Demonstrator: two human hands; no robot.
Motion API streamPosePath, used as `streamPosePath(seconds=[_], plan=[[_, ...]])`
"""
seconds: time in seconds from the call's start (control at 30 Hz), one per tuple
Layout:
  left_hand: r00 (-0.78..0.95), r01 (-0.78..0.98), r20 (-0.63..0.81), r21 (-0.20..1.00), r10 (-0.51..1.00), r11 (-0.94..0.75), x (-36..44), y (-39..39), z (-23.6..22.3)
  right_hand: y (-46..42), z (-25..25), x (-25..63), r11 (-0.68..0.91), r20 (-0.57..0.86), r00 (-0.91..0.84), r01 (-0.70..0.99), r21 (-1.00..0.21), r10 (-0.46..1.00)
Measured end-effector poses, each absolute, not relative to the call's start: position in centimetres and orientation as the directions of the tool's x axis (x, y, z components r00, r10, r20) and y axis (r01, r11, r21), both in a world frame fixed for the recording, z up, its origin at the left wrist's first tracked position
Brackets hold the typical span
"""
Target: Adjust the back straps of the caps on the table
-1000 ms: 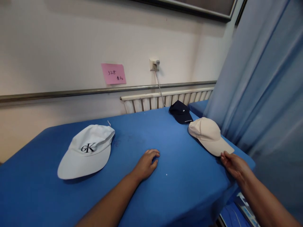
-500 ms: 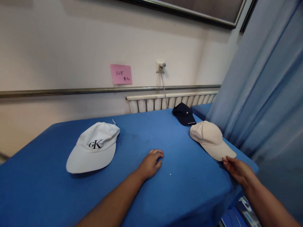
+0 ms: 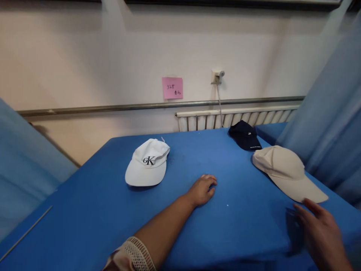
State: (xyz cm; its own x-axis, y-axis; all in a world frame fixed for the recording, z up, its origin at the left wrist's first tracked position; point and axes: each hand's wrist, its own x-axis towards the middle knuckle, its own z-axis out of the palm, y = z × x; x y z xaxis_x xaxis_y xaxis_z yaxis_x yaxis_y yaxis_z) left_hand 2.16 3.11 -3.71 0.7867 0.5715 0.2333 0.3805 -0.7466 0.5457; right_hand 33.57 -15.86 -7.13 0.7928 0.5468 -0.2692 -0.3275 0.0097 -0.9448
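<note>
My left hand [image 3: 202,190] rests on the blue covered table [image 3: 96,214], fingers loosely bent, thumb apart, holding nothing. A white baseball cap [image 3: 148,163] with black letters on its front lies to the left of it. On the right side sits a beige baseball cap [image 3: 284,167], its brim pointing toward me. My right hand [image 3: 321,229], somewhat blurred, is just below that brim with its fingers apart and seems to hold nothing. Farther back, a dark navy cap [image 3: 244,135] with small white lettering lies behind the beige one.
Blue curtains [image 3: 324,113] hang at the right, with another at the left edge. A thin pale stick [image 3: 26,233] lies at the table's left. Along the wall run a metal rail [image 3: 126,107] and a radiator [image 3: 201,122]. A plugged-in cable [image 3: 219,101] hangs past a pink note [image 3: 172,88].
My right hand has come off the beige cap's brim and drawn down toward me. The view has swung left, so everything shifts rightward; my left hand stays on the table.
</note>
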Motion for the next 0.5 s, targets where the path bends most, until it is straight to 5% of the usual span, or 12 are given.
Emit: streamPosePath(seconds=[0.03, 0.1, 0.2, 0.3, 0.37, 0.5], plan=[[0.768, 0.396, 0.244, 0.546, 0.592, -0.738, 1.8, 3.2, -3.3, -14.8, -5.7, 31.7, -0.018, -0.142, 0.849, -0.154, -0.988, 0.508], [0.669, 0.475, 0.295, 0.537, 0.683, -0.697, 0.3, 3.6, -2.0, -11.7, -2.7, 27.7, -0.014, -0.078, 0.784, -0.088, -0.996, 0.615], [0.287, 0.702, 0.457, 0.497, 0.842, -0.509, -3.9, 4.6, 1.0, -5.8, -0.2, 22.4, -0.024, -0.018, 0.6, 0.002, -1.0, 0.8], [-0.131, 0.888, 0.594, 0.426, 0.794, -0.173, -9.6, 5.2, 3.9, -0.2, -1.1, 18.6, 0.014, 0.034, 0.41, 0.05, -0.999, 0.911], [-0.348, 0.903, 0.578, 0.419, 0.738, 0.098, -12.9, 5.2, 5.0, 2.5, -3.0, 17.1, -0.006, 0.017, 0.328, 0.07, -0.998, 0.945], [-0.478, 0.862, 0.366, 0.372, 0.798, 0.346, -16.2, 5.6, 4.7, 4.6, -6.2, 16.5, -0.046, -0.026, 0.234, 0.08, -0.996, 0.972]])
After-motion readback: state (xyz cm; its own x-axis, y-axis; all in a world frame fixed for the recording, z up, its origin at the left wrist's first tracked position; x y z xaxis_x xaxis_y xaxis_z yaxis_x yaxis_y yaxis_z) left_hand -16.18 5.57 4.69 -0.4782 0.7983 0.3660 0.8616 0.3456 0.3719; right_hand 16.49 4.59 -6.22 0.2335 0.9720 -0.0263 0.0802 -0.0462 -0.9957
